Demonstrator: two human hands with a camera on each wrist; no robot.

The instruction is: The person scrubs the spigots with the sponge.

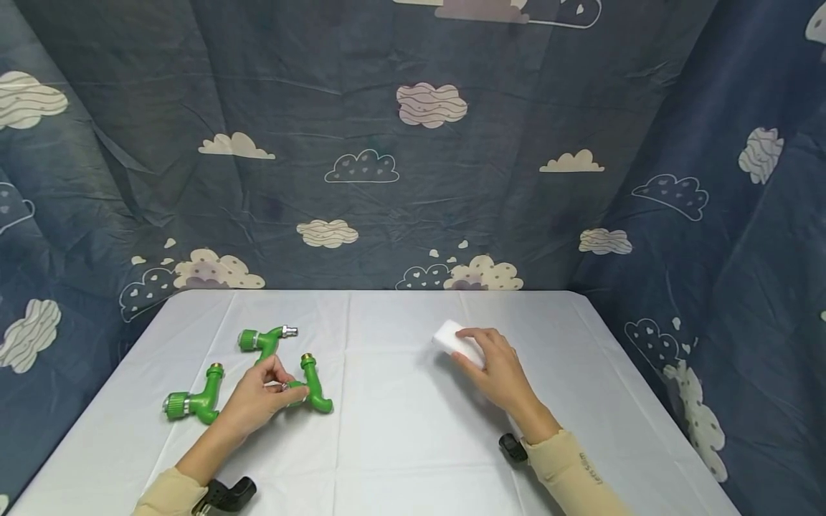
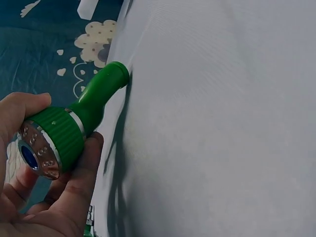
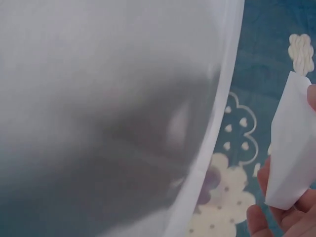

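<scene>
My left hand pinches a green garden tap by its ribbed knob. In the left wrist view, thumb and fingers lie on either side of the knob, and the tap's green body points away from the palm. Over the right part of the table, my right hand grips a plain white block. That block shows flat sides and straight edges in the right wrist view, with the fingers at its lower end. What it is made of I cannot tell.
Two more green taps lie by the left hand: one with a metal spout tip behind it, another to its left. A white cloth covers the table. Dark blue curtains with cloud prints stand behind and at both sides.
</scene>
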